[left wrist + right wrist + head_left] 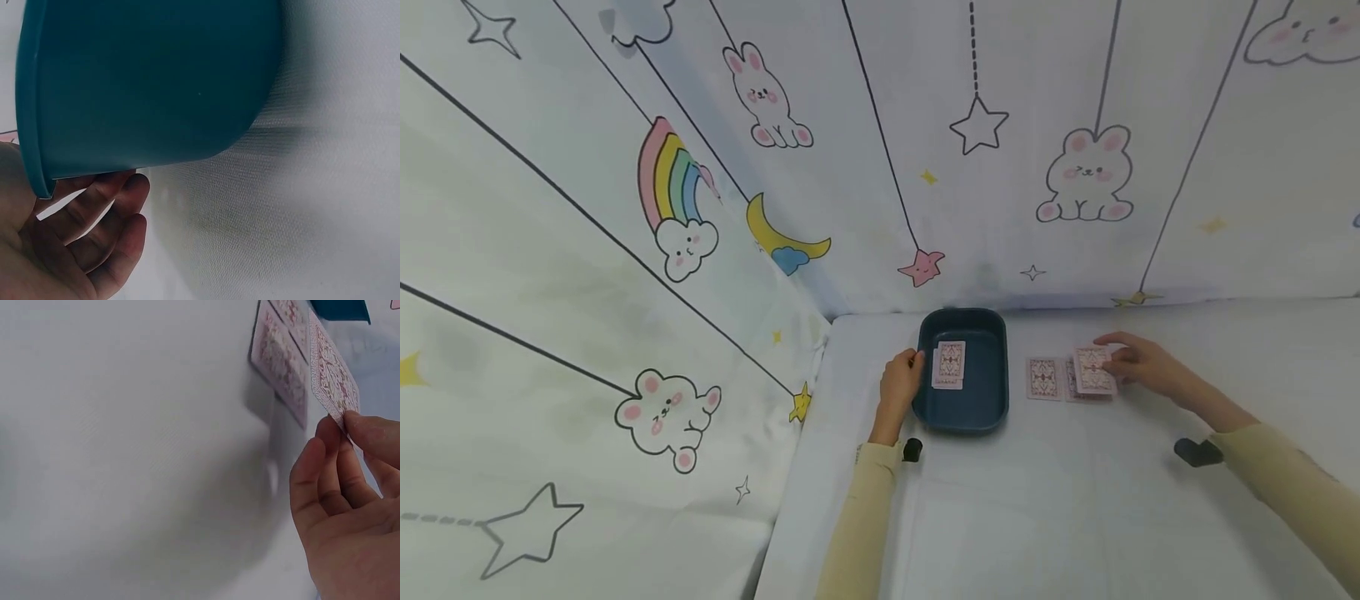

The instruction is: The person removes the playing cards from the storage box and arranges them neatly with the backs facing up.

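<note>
Between the thumb and fingers of my right hand (pixel 344 500) a playing card (pixel 334 375) is pinched by its edge, patterned back up. In the head view that card hangs over another face-down card (pixel 1070 390), with one more face-down card (pixel 1043 379) beside it on the left. My left hand (pixel 900 387) grips the left side of a dark teal tray (pixel 985 412); its fingers (pixel 128 244) curl against the outer wall below the rim, and the thumb is at the rim. Inside the tray two face-down cards (pixel 951 360) overlap.
A white cloth (pixel 1030 500) covers the table. Behind it and to the left hang white sheets printed with rabbits, stars and a rainbow (pixel 673 179). A small black object (pixel 912 450) shows by the left wrist, and another black object (pixel 1197 452) by the right wrist.
</note>
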Tool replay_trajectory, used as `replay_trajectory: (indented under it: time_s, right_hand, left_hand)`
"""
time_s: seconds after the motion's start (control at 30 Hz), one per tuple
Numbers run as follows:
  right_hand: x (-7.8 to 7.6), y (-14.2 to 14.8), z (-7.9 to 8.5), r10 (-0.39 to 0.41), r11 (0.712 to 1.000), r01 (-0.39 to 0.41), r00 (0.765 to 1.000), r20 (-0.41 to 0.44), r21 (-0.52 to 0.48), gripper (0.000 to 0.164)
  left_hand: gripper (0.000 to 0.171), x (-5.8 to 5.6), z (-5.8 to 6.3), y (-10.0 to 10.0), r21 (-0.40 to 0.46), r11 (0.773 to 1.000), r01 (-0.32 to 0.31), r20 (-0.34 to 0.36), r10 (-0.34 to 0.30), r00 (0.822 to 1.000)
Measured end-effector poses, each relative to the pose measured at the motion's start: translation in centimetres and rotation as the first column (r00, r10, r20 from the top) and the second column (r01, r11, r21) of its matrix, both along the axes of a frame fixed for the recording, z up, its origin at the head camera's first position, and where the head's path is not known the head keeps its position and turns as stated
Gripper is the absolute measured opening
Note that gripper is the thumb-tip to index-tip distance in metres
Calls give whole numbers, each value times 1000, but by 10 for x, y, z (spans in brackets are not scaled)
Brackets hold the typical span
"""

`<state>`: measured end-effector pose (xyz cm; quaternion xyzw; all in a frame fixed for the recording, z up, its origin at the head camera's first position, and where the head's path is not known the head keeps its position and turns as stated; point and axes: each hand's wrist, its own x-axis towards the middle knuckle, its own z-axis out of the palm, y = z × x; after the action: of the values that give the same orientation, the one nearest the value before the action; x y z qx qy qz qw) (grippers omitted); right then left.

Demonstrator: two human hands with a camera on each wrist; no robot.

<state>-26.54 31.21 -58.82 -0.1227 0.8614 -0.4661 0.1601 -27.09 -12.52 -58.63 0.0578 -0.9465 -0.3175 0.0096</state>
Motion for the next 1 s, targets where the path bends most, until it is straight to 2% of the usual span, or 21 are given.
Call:
replay_trajectory:
  time_s: [0.13, 0.37, 0.47, 0.7, 0.8, 1.0]
  right_hand:
    - [5, 18, -3, -22, 999, 23, 1000, -13, 30, 51]
    - [13, 35, -7, -27, 992, 27, 1000, -3, 123, 53]
    - [15, 38, -8, -33, 988, 39, 999, -39, 149, 50]
    - [15, 30, -16, -2, 983, 29, 989, -145, 179, 45]
    - [15, 27, -20, -16, 972, 52, 987, -158, 229, 46]
    - [13, 25, -25, -23, 951, 95, 971, -238, 296, 46]
  left_hand:
    - [35, -3, 3, 4, -4, 1000, 14, -16, -14, 1000]
    - [35, 1, 4, 5, -26, 1000, 11, -17, -11, 1000]
    - [35, 2, 4, 5, -9, 1000, 29, -24, -30, 999]
    - [35, 7, 4, 0, -4, 1000, 2, -16, -2, 1000]
    - [34, 7, 2, 0, -5, 1000, 10, -14, -10, 1000]
    - [34, 6, 3, 3, -3, 1000, 14, -17, -14, 1000]
